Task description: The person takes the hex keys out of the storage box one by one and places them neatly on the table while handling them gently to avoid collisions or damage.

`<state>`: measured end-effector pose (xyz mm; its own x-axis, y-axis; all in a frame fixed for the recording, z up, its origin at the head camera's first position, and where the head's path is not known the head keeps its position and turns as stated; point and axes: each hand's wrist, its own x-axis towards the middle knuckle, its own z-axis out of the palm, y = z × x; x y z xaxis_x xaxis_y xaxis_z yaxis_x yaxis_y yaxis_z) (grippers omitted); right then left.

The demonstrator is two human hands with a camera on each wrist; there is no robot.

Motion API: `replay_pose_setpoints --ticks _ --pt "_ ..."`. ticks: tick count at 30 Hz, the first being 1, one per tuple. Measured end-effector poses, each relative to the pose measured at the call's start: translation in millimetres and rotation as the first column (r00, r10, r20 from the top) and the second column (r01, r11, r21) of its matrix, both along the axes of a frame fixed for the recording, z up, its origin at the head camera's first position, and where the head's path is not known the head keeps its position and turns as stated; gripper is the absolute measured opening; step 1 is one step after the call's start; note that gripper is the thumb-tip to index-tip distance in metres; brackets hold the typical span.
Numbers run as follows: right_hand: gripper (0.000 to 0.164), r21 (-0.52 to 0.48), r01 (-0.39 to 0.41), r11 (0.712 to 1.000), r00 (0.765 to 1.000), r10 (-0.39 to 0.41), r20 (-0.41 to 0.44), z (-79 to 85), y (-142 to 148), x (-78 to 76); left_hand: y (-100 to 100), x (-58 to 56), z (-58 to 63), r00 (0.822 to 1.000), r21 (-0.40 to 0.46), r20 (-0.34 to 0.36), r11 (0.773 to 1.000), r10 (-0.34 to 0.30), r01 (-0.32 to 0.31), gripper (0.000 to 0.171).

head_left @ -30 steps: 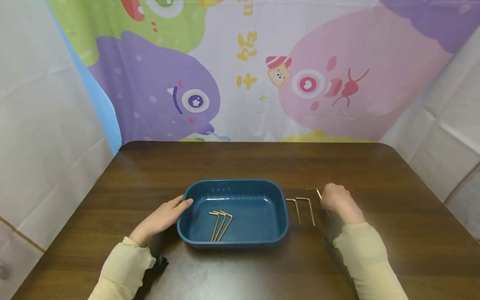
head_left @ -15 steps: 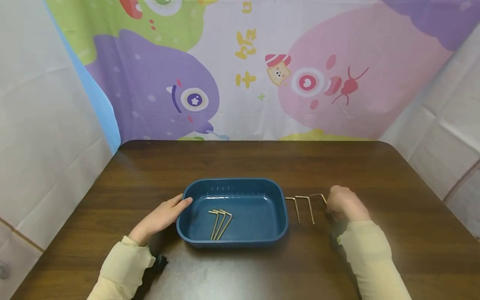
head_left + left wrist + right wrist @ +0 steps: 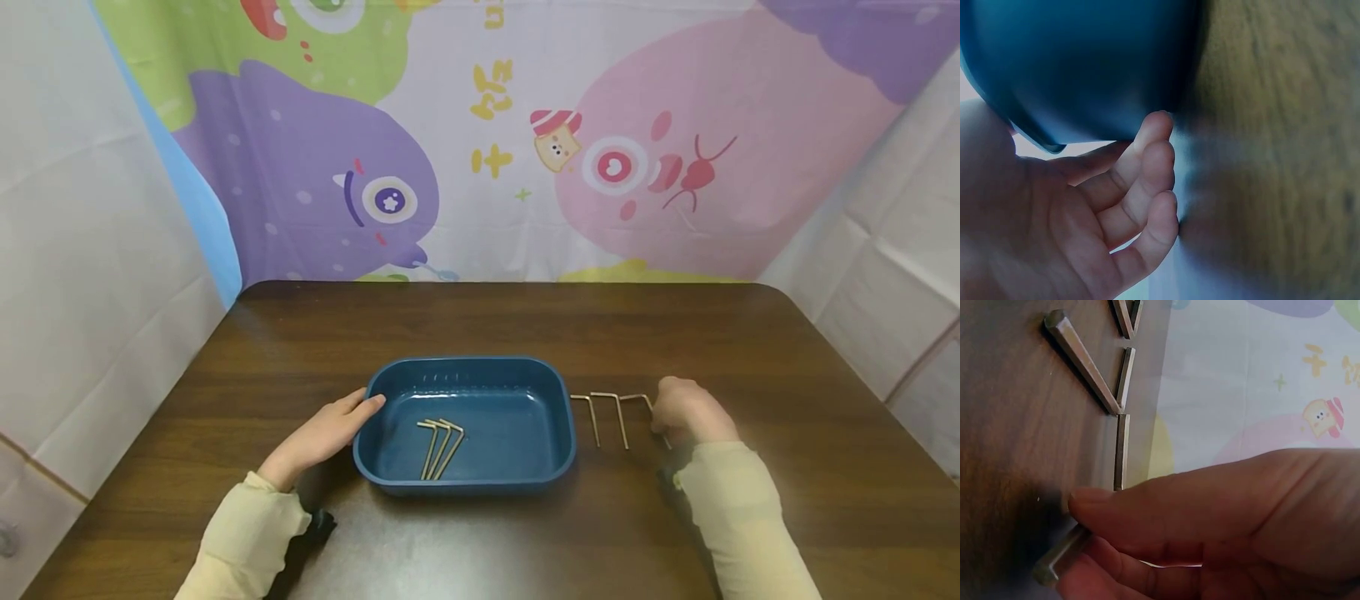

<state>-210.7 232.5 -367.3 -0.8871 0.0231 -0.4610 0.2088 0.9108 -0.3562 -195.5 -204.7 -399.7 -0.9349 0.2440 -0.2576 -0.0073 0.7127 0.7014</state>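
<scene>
A dark blue rectangular tray stands at mid-table, with three brass-coloured L-shaped hex keys lying side by side in its left half. My left hand holds the tray's left side, thumb over the rim and fingers against the outer wall; in the left wrist view those fingers are bent beside the wall near the tabletop. Right of the tray, my right hand pinches the long arm of another hex key between thumb and fingers. The short arm of this key points left, close over the table.
Between the tray and my right hand, two more hex keys lie on the brown wooden table: one beside the tray wall, the other just right of it. A cartoon-print cloth hangs behind the table.
My right hand has moved slightly right and nearer to me with its hex key, bringing it into line with the other two. The left hand and the tray have stayed in place.
</scene>
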Motion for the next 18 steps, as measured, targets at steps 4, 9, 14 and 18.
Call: replay_pose_setpoints --ticks 4,9,14,18 --pt "0.009 -0.027 0.011 1.000 1.000 -0.011 0.003 -1.5 0.4 0.2 0.0 0.2 0.3 1.000 0.006 -0.001 1.000 0.003 -0.003 0.072" --pt "0.009 -0.027 0.012 1.000 1.000 -0.011 0.006 -2.5 0.2 -0.3 0.1 0.4 0.4 1.000 0.014 -0.001 1.000 0.002 -0.002 0.071" --pt "0.011 -0.024 0.028 0.999 0.999 -0.027 0.017 -3.7 -1.0 -1.7 0.5 0.5 0.1 1.000 0.013 0.012 1.000 0.005 -0.005 0.071" --pt "0.012 -0.021 0.026 0.999 1.000 -0.026 0.014 -4.8 -1.5 -1.4 0.7 0.3 -0.1 1.000 0.013 0.014 1.000 0.004 -0.004 0.071"
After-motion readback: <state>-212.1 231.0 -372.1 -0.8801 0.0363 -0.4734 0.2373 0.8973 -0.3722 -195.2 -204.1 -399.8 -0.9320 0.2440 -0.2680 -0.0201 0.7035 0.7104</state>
